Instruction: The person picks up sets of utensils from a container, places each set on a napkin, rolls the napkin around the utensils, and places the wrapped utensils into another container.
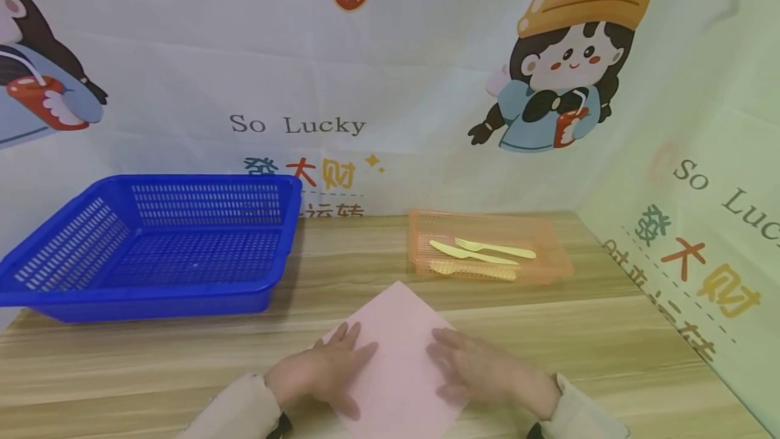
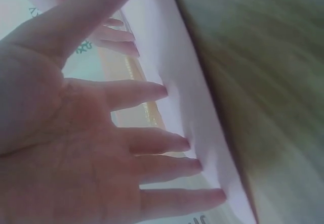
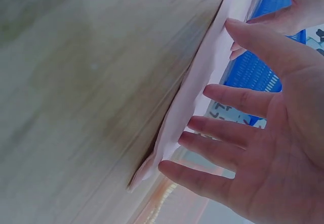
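Note:
A pink sheet of paper (image 1: 405, 351) lies on the wooden table with one corner pointing away from me. On its left side rests my left hand (image 1: 329, 370), fingers spread and fairly straight, fingertips touching the paper. My right hand (image 1: 472, 368) lies likewise at the sheet's right side. In the left wrist view the fingertips of the left hand (image 2: 116, 128) meet the paper (image 2: 187, 87) near its edge. The right wrist view has the right hand (image 3: 258, 138) with extended fingers against the paper (image 3: 190, 97). Neither hand grips anything.
A blue plastic basket (image 1: 146, 300) stands at the back left. An orange basket (image 1: 551, 263) at the back right holds yellow cutlery, including a knife (image 1: 469, 254) and a fork (image 1: 496, 248). A printed cloth (image 1: 414, 87) hangs behind the table (image 1: 579, 337).

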{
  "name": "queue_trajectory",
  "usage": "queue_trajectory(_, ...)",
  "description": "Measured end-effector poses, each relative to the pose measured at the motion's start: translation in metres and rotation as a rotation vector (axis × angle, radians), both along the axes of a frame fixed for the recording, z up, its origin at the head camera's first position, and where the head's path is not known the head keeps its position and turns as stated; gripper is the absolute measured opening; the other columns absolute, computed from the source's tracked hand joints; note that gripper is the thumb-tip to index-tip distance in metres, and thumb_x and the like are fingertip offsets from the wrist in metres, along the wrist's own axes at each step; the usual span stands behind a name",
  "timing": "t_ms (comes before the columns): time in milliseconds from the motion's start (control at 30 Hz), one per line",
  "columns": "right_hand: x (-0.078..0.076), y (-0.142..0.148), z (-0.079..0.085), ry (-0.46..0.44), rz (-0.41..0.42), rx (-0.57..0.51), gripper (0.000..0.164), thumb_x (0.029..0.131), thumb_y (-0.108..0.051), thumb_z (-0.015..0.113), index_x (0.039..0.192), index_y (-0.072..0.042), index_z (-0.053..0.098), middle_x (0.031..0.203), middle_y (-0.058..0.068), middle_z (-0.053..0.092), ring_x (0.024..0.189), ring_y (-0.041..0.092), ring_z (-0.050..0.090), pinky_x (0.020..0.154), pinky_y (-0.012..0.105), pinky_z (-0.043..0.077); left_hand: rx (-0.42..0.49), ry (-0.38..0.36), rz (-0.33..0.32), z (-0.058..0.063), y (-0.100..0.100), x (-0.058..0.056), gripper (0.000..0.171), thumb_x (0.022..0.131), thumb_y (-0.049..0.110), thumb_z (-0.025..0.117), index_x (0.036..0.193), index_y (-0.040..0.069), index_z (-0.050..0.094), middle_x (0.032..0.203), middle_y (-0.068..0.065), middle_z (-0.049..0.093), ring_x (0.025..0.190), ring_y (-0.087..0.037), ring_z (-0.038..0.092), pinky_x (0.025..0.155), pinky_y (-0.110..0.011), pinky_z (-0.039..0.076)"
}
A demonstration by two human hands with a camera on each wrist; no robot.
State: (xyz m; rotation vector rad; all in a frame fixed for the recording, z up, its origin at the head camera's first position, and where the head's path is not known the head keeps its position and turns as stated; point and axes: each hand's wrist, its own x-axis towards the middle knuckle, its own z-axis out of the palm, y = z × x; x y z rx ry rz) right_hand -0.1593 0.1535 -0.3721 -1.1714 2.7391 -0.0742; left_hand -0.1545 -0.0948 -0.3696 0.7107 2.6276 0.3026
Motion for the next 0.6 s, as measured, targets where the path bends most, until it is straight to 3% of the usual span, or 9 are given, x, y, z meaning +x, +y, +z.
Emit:
queue_trajectory(333,-0.008,0.003,-0.003,0.061,0.076,-0.090,0.041,0.082,-0.024,0.060,0.113,0.002,0.056,0.121,0.023,0.050,0.113,0.031,0.048,0.093,0.040,0.041,0.006,0.046,-0.026,0.001,0.000,-0.002,0.082,0.061,0.034,0.078,0.129,0.004,0.042,0.136,-0.028,0.029,0.125,-0.045,0.024,0.095,-0.061,0.025)
queue_trajectory(467,-0.016,0.006,-0.003,0.031,0.072,-0.188,0.031,0.085,-0.019,0.058,0.108,0.001,0.058,0.113,0.018,0.056,0.105,0.028,0.054,0.089,0.035,0.044,0.001,0.128,-0.084,0.005,0.002,-0.007,0.058,0.063,0.033,0.074,0.109,0.004,0.052,0.108,-0.015,0.051,0.103,-0.033,0.047,0.082,-0.050,0.043)
queue_trajectory(533,-0.021,0.009,-0.002,0.022,0.067,-0.244,0.027,0.086,-0.018,0.056,0.106,0.000,0.059,0.108,0.014,0.059,0.100,0.024,0.056,0.086,0.031,0.046,0.014,0.146,-0.100,0.009,0.002,-0.012,0.044,0.065,0.032,0.073,0.095,0.008,0.052,0.088,-0.006,0.051,0.085,-0.024,0.050,0.071,-0.040,0.046)
queue_trajectory(600,-0.026,0.011,0.000,-0.005,0.043,-0.298,0.026,0.088,-0.018,0.054,0.106,0.000,0.060,0.105,0.011,0.060,0.095,0.022,0.058,0.083,0.028,0.048,0.031,0.130,-0.095,0.014,0.004,-0.017,0.042,0.068,0.032,0.072,0.095,0.007,0.053,0.083,-0.004,0.053,0.081,-0.022,0.053,0.072,-0.037,0.046)
